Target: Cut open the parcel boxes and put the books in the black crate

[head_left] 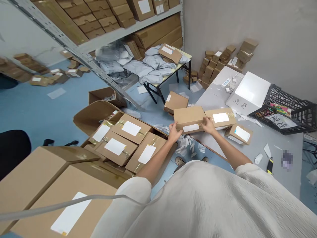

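Observation:
A brown cardboard box (189, 115) with a white label on its near side is gripped at both ends, over the table's left edge. My left hand (174, 133) is closed on its left corner. On the right end, my right hand (208, 125) holds it, fingers over the edge. Close beside that hand lies a longer taped box (221, 118) with a white label, on the grey table (264, 138). A smaller labelled box (239, 134) sits nearer on the table. Left of my left hand, a big open carton (95, 114) is filled with several labelled boxes (131, 128).
A white bin (250, 91) and a black crate (292, 109) stand on the table, with a yellow-black knife (269, 165) near its front. Paper scraps (184, 143) litter the floor. Metal shelving (106, 38) and a small table with grey mailer bags (155, 66) stand behind. A cable (99, 197) crosses low left.

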Tool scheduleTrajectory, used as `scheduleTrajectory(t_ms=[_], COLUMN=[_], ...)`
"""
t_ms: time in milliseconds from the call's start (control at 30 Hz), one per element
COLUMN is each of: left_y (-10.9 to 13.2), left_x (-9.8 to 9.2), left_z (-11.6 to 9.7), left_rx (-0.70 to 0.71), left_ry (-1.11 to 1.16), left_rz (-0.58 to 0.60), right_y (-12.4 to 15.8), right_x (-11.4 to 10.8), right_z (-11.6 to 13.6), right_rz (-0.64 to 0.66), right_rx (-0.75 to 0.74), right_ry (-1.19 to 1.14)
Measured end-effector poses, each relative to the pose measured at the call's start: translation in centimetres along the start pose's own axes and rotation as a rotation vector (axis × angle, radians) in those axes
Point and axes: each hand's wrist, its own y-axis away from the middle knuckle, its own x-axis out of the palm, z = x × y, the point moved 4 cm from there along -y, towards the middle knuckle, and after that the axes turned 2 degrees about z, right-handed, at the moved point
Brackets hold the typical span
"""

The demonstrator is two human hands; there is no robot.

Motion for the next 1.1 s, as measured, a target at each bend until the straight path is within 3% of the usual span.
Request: scheduleTrajectory(t_ms=[233, 467, 633, 733, 933, 1100], left_y=[0.6, 1.4, 1.5, 0.6, -1.2, -3.1], left_x=[2.2, 3.1, 2.9, 2.6, 2.0, 1.9], left_z=[0.0, 1.0, 0.4, -0.6, -3.0, -3.9], left_rx=[0.003, 0.055, 0.187, 0.166, 0.281, 0.336], left_ry=[-0.061, -0.180, -0.379, -0.537, -0.600, -0.538], left_rz=[0.088, 0.387, 0.504, 0.494, 0.286, 0.335], right_y=[0.6, 2.2, 4.0, 4.8, 4.6, 4.3], right_x=[-0.9, -0.9, -1.6, -2.3, -2.5, -1.2], right_z=[-1.9, -4.0, -5.2, -5.2, -4.2, -3.0], right_rz=[-0.029, -0.074, -0.070, -0.068, 0.023, 0.096], right_rx=[0.035, -0.040, -0.109, -0.147, -0.237, -0.270], right_ry=[0.115, 0.153, 0.157, 0.157, 0.179, 0.137])
